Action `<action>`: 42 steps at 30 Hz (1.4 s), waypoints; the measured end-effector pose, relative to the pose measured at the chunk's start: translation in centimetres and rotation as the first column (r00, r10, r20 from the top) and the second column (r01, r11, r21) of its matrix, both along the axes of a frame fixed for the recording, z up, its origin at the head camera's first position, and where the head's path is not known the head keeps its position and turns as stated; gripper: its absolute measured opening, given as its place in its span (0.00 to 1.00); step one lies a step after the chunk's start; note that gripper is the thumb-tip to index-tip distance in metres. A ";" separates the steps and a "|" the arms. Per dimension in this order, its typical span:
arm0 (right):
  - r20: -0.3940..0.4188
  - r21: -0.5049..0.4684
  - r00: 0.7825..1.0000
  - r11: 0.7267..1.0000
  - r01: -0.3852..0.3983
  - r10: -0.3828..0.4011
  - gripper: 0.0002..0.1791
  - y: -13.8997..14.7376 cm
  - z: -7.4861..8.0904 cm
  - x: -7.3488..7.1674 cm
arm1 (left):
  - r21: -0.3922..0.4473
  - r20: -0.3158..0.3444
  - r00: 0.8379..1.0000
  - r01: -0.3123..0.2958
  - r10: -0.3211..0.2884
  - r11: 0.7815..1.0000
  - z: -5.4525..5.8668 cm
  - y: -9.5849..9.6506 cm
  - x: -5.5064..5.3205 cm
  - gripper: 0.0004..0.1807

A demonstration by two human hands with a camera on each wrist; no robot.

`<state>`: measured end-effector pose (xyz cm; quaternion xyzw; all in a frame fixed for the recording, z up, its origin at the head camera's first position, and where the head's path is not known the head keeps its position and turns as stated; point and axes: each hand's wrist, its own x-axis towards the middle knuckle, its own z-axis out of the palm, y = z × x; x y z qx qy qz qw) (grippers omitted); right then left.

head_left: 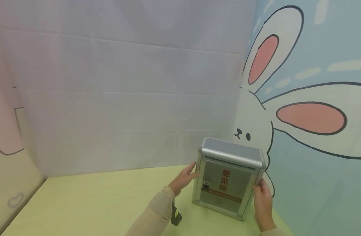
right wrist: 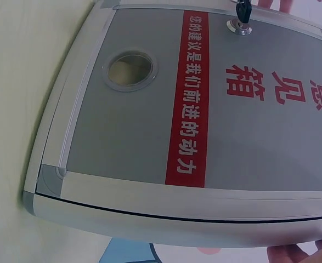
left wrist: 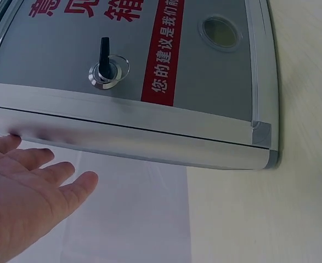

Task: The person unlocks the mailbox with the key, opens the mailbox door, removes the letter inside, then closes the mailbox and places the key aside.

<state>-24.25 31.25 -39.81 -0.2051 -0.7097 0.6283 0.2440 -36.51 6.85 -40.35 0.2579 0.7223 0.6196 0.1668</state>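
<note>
Grey rectangular metal-framed box (head_left: 227, 180): on flat yellow tabletop (head_left: 103, 196) | left hand (head_left: 182, 179): box's left side | right hand (head_left: 263, 201): box's right side

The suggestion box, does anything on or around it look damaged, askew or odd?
I see no damage or spill. The suggestion box stands skewed, not square to the back edge of the table, and a black-headed key sits in its lock, which might let anyone open it.

One grey, silver-framed rectangular box (head_left: 231, 180)
I count one round clear-rimmed window (right wrist: 129, 70), one round silver lock (left wrist: 95, 78), one black-headed key (left wrist: 104, 55), one pale yellow desk (head_left: 109, 203).
</note>
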 end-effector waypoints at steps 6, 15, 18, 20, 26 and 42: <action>0.030 0.011 1.000 1.000 -0.006 0.006 0.32 -0.3 0.0 -0.1 | 0.038 0.023 0.999 0.039 -0.040 0.999 0.1 0.4 0.2 0.39; 0.050 0.045 0.998 0.999 -0.025 0.023 0.33 -0.6 0.0 -0.6 | 0.049 -0.004 1.000 0.009 -0.009 0.999 0.1 0.4 0.6 0.41; 0.056 0.051 0.998 0.998 -0.023 0.020 0.34 -0.7 -0.3 -0.7 | 0.055 0.001 1.000 -0.019 0.019 0.998 -0.4 0.7 0.9 0.43; 0.048 0.063 0.999 0.998 -0.011 0.008 0.34 -0.8 -0.5 -0.8 | 0.058 0.003 0.999 -0.038 0.037 0.998 -0.6 0.9 1.1 0.45; 0.016 0.091 1.000 0.996 0.021 -0.023 0.34 -0.9 -0.6 -1.4 | 0.051 -0.037 0.997 -0.068 0.070 0.996 -0.1 0.8 1.4 0.46; 0.024 0.033 0.999 0.999 -0.043 0.042 0.33 -3.4 -0.2 -3.7 | 0.150 -0.204 0.940 -0.245 0.272 0.958 -0.4 -3.0 2.7 0.33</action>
